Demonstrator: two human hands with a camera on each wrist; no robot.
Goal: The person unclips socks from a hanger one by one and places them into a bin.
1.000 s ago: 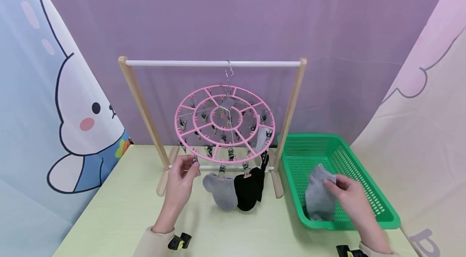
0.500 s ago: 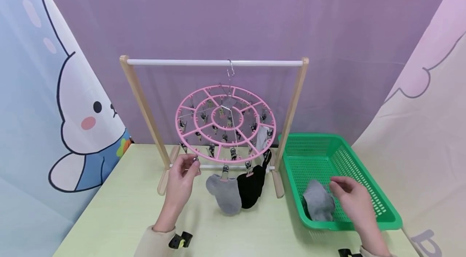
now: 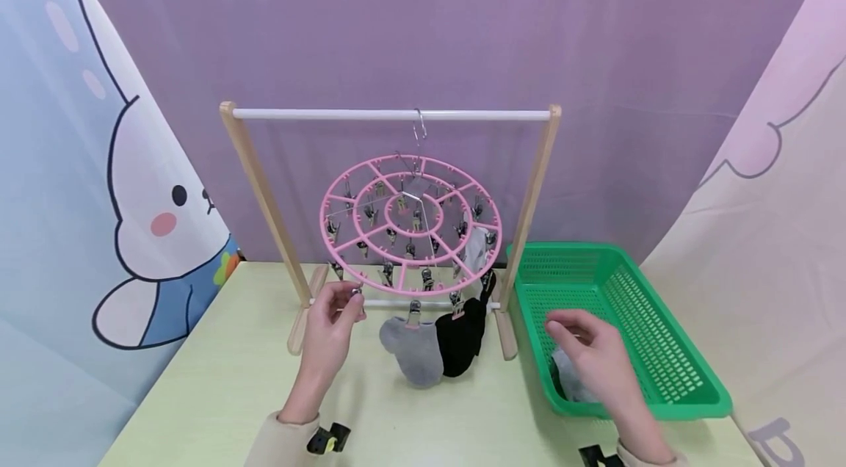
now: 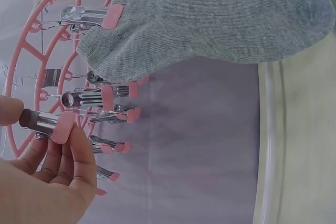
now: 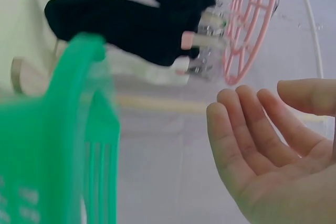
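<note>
My left hand (image 3: pixel 330 331) pinches a metal clip (image 4: pixel 47 124) with pink tips, which hangs from the front left of the round pink drying hanger (image 3: pixel 411 289). To its right a grey sock (image 3: pixel 415 357) hangs in a clip, with black socks (image 3: pixel 460 338) beside it. My right hand (image 3: pixel 598 357) is over the front of the green basket (image 3: pixel 710 408), fingers loosely bent and nothing between them, as the right wrist view also shows. Below it another grey sock (image 3: pixel 570 377) lies in the basket, partly hidden by the hand.
A wooden stand with a white bar (image 3: pixel 317 114) carries the hanger by a metal hook. Several unused clips (image 3: pixel 388 272) dangle from the rings. A whitish sock (image 3: pixel 476 250) hangs at the hanger's back right. A purple curtain (image 3: pixel 423 26) stands behind the table (image 3: pixel 218 379).
My right hand has let go of the grey sock, which dropped back into the basket, and has moved left over it. My left hand keeps its pinch on the clip.
</note>
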